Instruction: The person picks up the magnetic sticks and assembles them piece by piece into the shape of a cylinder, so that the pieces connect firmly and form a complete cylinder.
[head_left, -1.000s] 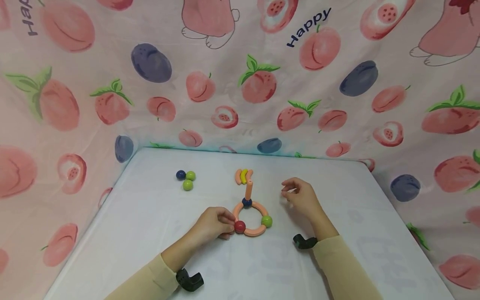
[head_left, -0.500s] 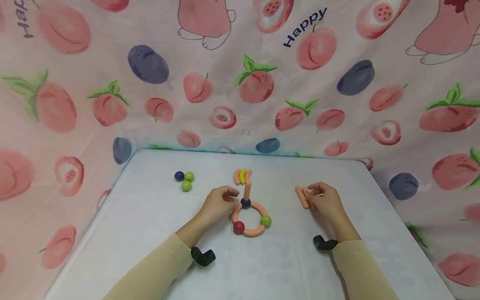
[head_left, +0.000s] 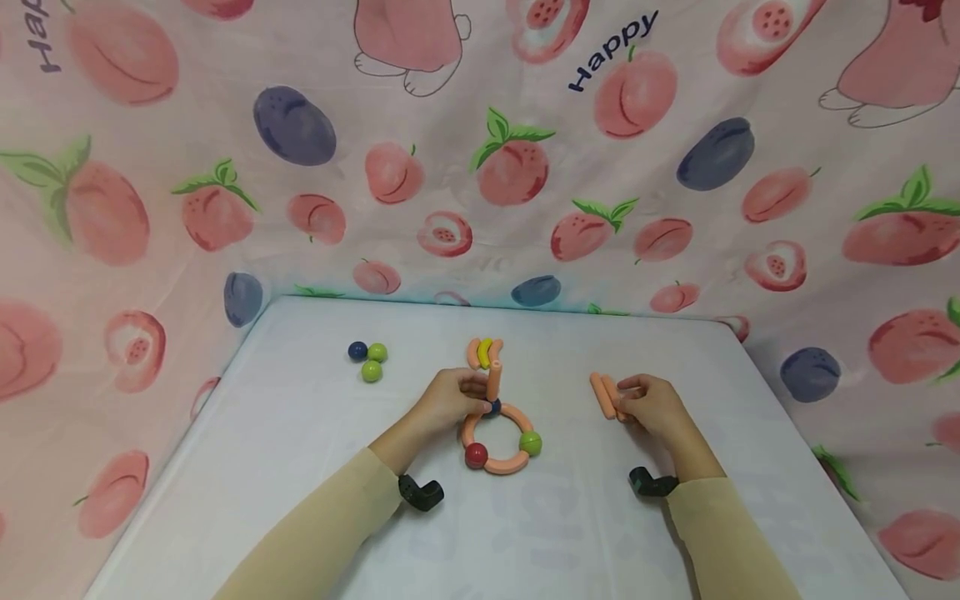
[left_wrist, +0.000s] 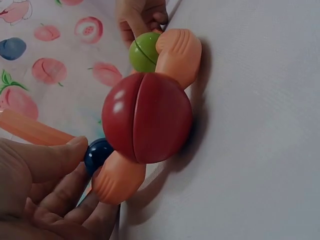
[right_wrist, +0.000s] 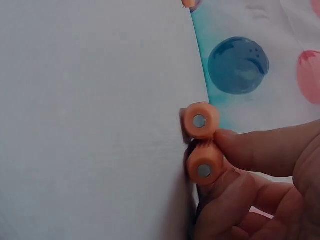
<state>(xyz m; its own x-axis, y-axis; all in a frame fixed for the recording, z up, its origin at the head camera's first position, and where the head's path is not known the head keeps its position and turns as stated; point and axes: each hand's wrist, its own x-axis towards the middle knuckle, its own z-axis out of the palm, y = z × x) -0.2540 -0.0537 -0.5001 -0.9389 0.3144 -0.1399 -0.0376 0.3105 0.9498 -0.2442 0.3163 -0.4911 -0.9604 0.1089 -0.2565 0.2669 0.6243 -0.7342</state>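
Inwards, since a moment before, my left hand (head_left: 450, 396) has moved to the blue ball (left_wrist: 98, 154) at the far side of the ring (head_left: 507, 467), and its bent thumb and fingers pinch this ball, below the upright rod (head_left: 493, 382). On the table (head_left: 532, 542) to the right, my right hand (head_left: 654, 406) pinches one loose rod (right_wrist: 205, 167), with the second rod (head_left: 602, 396) close beside it.

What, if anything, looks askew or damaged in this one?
Nothing stands out. The ring shows no visible gap, though the left hand hides a bit of it; one stick rises upright from the ring's blue ball, and the loose balls sit neatly clustered. I see no cracks.
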